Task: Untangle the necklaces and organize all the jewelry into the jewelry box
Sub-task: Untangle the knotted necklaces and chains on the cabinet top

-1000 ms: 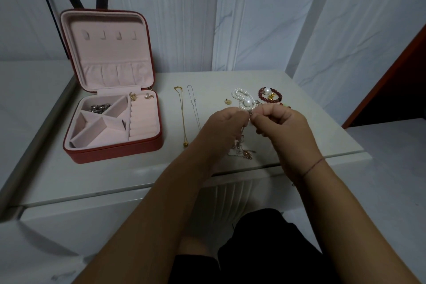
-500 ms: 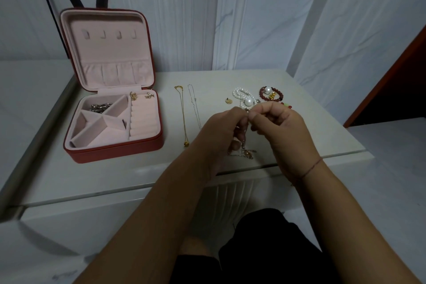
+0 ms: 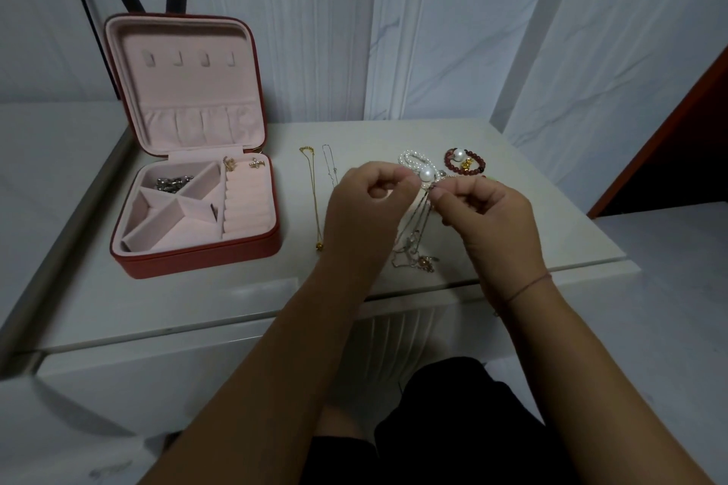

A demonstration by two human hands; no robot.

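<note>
now, counted: one red jewelry box (image 3: 197, 264) stands open near the table's (image 3: 236, 299) left edge, with two small earrings (image 3: 229, 163) at the back of its ring rolls and a silver heap (image 3: 173, 183) in its back compartment. two straight necklaces, one gold (image 3: 315, 201) and one silver (image 3: 330, 165), lie beside the box. two bracelets, one pearl (image 3: 411, 161) and one red-beaded (image 3: 448, 161), lie toward the back right. the left hand (image 3: 362, 217) and right hand (image 3: 496, 224), both curled, pinch one tangle of necklaces (image 3: 413, 244) whose lower end rests near the front edge.
</note>
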